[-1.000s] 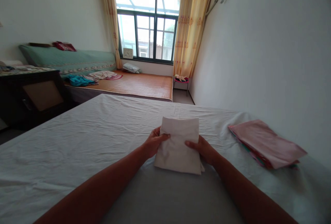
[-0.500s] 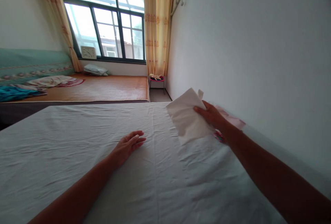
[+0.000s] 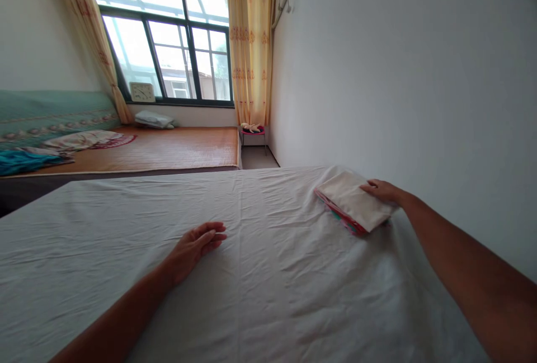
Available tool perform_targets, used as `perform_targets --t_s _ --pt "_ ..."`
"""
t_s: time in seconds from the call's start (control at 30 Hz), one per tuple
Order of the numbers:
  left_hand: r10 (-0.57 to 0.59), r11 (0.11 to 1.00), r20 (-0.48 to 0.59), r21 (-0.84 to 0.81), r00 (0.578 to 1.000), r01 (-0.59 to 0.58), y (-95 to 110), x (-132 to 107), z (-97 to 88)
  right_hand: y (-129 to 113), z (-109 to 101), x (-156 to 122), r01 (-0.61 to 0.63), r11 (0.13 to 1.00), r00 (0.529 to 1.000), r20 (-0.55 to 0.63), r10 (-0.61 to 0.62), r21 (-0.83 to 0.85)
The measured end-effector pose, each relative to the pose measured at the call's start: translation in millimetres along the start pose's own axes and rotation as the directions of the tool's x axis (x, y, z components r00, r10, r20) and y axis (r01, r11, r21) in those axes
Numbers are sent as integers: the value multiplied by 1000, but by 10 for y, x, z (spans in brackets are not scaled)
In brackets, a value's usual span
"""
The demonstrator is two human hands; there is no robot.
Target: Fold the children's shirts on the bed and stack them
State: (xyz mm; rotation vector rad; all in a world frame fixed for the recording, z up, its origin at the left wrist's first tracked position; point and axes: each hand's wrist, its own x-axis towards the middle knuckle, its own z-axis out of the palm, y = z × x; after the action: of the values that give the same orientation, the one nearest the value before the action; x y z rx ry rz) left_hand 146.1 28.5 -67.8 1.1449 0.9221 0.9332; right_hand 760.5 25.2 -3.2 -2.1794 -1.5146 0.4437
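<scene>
A folded cream cloth [image 3: 352,198] lies on top of a small stack of folded cloths [image 3: 346,223] with pink, red and green edges, at the right side of the white sheet [image 3: 188,307]. My right hand [image 3: 380,191] is at the cream cloth's right edge, thumb on its upper face; the other fingers are mostly hidden, and the hand appears closed on that edge. Over the middle of the sheet is my left hand [image 3: 201,241], holding nothing, its fingers loosely stretched out and apart.
A white wall [image 3: 377,72] borders the sheet on the right. Beyond the sheet is a bed with a brown mat [image 3: 188,147], carrying a pillow [image 3: 154,119] and crumpled cloths [image 3: 37,159]. A small pink stool [image 3: 254,131] stands near the curtain [image 3: 249,50].
My right hand has moved right and down, bringing the cream cloth from mid-air onto the stack. The left hand stays nearly in place. The view has shifted slightly.
</scene>
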Motion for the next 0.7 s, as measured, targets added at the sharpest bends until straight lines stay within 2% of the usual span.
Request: perform_targets --t_s 0.07,0.13,0.23,0.33,0.4,0.5,0.7 --pt "-1 1000 5 5 1000 1 -9 10 -5 123 48 -12 -135 986 975 193 114 95" --pt "-6 1000 8 9 1000 5 -16 16 -10 181 57 -54 -265 946 917 352 187 187" --pt "-14 1000 9 14 1000 14 -14 11 -8 181 33 -116 -377 892 861 448 240 247" --pt "-13 1000 19 14 1000 13 -5 2 4 116 -2 -170 -427 860 829 499 250 279" --pt "-10 1000 25 15 1000 10 -2 0 13 47 -21 -220 -436 832 825 522 217 343" --pt "-8 1000 28 29 1000 8 5 -6 28 -84 -38 -330 -437 802 831 525 186 408" --pt "16 999 31 44 999 -17 58 -60 81 -323 0 -609 -390 820 856 494 156 418"
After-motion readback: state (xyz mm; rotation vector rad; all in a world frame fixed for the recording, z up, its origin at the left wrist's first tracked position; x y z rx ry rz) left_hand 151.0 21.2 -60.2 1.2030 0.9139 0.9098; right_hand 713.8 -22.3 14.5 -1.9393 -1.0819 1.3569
